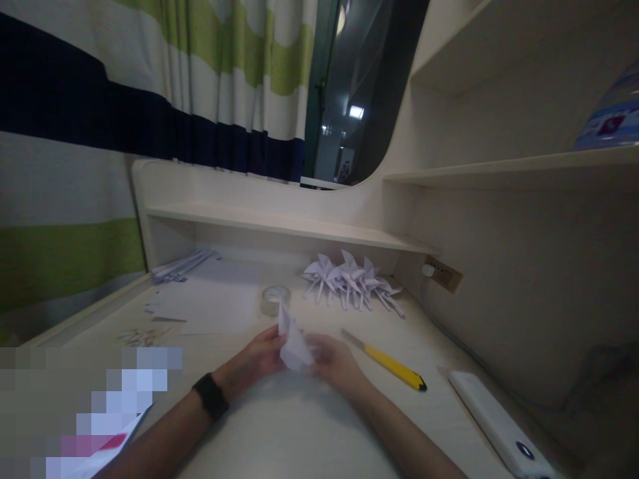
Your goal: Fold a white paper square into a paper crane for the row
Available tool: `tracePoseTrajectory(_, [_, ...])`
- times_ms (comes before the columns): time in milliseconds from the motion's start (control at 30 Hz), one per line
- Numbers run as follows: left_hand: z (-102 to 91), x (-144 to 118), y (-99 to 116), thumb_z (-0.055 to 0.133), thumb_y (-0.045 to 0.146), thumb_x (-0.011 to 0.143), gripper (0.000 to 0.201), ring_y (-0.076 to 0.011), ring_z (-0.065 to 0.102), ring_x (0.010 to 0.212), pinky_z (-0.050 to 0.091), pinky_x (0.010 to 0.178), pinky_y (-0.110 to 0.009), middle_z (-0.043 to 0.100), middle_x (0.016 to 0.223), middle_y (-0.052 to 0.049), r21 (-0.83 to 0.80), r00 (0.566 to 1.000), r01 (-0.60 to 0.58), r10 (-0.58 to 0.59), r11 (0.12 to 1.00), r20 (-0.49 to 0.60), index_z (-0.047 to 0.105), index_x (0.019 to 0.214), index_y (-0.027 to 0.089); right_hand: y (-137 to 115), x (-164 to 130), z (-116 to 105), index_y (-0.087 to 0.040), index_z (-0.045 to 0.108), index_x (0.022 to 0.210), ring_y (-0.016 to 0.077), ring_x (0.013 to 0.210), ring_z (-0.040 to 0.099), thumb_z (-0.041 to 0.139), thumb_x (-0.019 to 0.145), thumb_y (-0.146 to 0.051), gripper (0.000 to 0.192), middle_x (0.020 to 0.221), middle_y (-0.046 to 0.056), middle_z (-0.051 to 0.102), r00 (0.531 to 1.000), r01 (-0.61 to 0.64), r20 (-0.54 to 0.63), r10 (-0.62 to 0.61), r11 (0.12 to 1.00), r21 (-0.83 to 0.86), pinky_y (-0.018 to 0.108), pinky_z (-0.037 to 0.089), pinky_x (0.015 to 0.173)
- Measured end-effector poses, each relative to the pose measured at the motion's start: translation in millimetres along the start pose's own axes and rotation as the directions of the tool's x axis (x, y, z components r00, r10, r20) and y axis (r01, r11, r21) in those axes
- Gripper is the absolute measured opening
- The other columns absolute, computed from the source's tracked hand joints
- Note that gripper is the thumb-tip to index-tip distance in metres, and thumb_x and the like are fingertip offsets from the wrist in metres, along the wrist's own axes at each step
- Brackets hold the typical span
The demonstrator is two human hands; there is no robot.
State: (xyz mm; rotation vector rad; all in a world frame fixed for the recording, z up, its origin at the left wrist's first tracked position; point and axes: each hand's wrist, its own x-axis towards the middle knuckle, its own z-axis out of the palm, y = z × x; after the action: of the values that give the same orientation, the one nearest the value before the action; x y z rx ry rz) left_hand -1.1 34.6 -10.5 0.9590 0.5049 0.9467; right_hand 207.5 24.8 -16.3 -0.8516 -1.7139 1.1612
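Both hands hold a folded white paper piece (pixel 295 349) upright over the middle of the desk. My left hand (pixel 267 347), with a dark watch on its wrist, grips the paper from the left. On the other side my right hand (pixel 330 359) has its fingers closed at the paper's right edge, slightly blurred. Just behind the paper lies a roll of clear tape (pixel 272 303). A yellow utility knife (pixel 394 366) rests to the right of my right hand, its blade pointing toward the tape. Several white paper pinwheels (pixel 349 276) are bunched at the back of the desk.
White paper sheets (pixel 210 299) lie at the back left, with rolled paper strips (pixel 182 266) behind. Several small thin sticks (pixel 144 334) are scattered nearer. A white power-bank-like box (pixel 499 422) sits right, below a wall socket (pixel 444 274). A low shelf (pixel 279 223) overhangs the back.
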Motion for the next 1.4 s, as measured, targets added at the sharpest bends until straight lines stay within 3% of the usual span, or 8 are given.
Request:
tracePoseTrajectory(200, [4.1,-9.9,9.0,0.069,0.022,0.071,0.047,-0.0302,0.064,0.097,0.047,0.084,-0.041,0.066,0.111,-0.015,-0.04,1.0,0.01,-0.009,0.999,0.012,0.059,0.116,0.014,-5.6,-0.3,-0.3,-0.019,0.066,0.105,0.023,0.089,0.064,0.072,0.068,-0.053,0.051,0.103,0.008,0.068,1.0,0.025,-0.01,-0.024,0.999,0.042,0.035,0.05,0.077])
tracePoseTrajectory(367, [11.1,-16.8,18.1,0.058,0.007,0.058,0.054,-0.0267,0.067,0.083,0.052,0.068,-0.034,0.072,0.096,-0.007,-0.03,0.986,0.054,-0.058,0.998,-0.156,0.063,0.11,0.017,-3.8,-0.5,-1.3,-0.018,0.069,0.095,0.0201,0.075,0.06,0.063,0.074,-0.06,0.048,0.083,0.005,0.068,0.989,-0.042,-0.135,0.058,0.992,0.119,0.03,0.047,0.067])
tracePoseTrajectory(567, [20.9,-16.7,17.1,0.073,0.026,0.069,0.041,-0.0286,0.069,0.082,0.05,0.075,-0.037,0.073,0.095,-0.015,0.006,0.981,0.104,-0.101,0.995,-0.163,0.064,0.105,0.01,-2.8,-0.6,1.4,-0.018,0.069,0.08,0.0182,0.065,0.056,0.063,0.07,-0.063,0.046,0.072,0.004,0.065,0.957,-0.079,-0.273,0.096,0.994,0.073,0.029,0.045,0.06])
tracePoseTrajectory(767, [19.4,-15.4,9.8,0.077,0.035,0.066,0.047,-0.0284,0.069,0.077,0.05,0.072,-0.037,0.073,0.094,-0.017,0.111,0.962,0.05,-0.018,0.993,-0.272,0.065,0.103,0.009,-9.0,-1.4,-22.2,-0.016,0.065,0.107,0.021,0.075,0.063,0.052,0.083,-0.056,0.048,0.08,0.007,0.069,0.959,-0.111,-0.271,0.086,0.991,-0.079,0.034,0.048,0.071])
tracePoseTrajectory(833, [14.0,-11.3,5.4,0.078,0.034,0.065,0.043,-0.0279,0.069,0.073,0.051,0.07,-0.037,0.074,0.088,-0.015,0.178,0.935,0.022,0.043,0.984,-0.352,0.067,0.098,0.009,-11.9,-9.2,-49.3,-0.017,0.064,0.112,0.0237,0.091,0.063,0.05,0.086,-0.049,0.044,0.097,0.011,0.069,0.966,-0.146,-0.256,0.042,0.904,-0.401,0.037,0.046,0.082])
tracePoseTrajectory(900, [10.2,-7.8,2.6,0.077,0.032,0.064,0.038,-0.028,0.068,0.071,0.051,0.068,-0.037,0.074,0.083,-0.014,0.254,0.908,0.008,0.1,0.967,-0.408,0.069,0.092,0.009,-12.0,-22.2,-79.4,-0.016,0.063,0.115,0.0271,0.109,0.056,0.052,0.085,-0.041,0.04,0.116,0.014,0.064,0.963,-0.211,-0.268,0.021,0.679,-0.703,0.039,0.039,0.094])
tracePoseTrajectory(1033, [9.5,-6.0,2.2,0.075,0.03,0.065,0.032,-0.0291,0.068,0.073,0.051,0.07,-0.039,0.074,0.081,-0.013,0.329,0.891,0.008,0.143,0.944,-0.432,0.07,0.089,0.01,-2.7,-50.7,-117.7,-0.01,0.059,0.122,0.0283,0.113,0.052,0.054,0.085,-0.036,0.046,0.12,0.017,0.06,0.963,-0.269,-0.261,0.067,0.311,-0.912,0.037,0.036,0.097])
tracePoseTrajectory(1400, [9.8,-7.4,-0.6,0.074,0.03,0.066,0.037,-0.0279,0.069,0.072,0.051,0.069,-0.037,0.074,0.084,-0.015,0.289,0.901,-0.009,0.133,0.957,-0.413,0.068,0.094,0.007,7.1,-58.4,-113.2,-0.014,0.063,0.101,0.023,0.092,0.056,0.04,0.092,-0.029,0.03,0.095,0.012,0.059,0.977,-0.211,-0.214,0.021,0.273,-0.939,0.031,0.04,0.086])
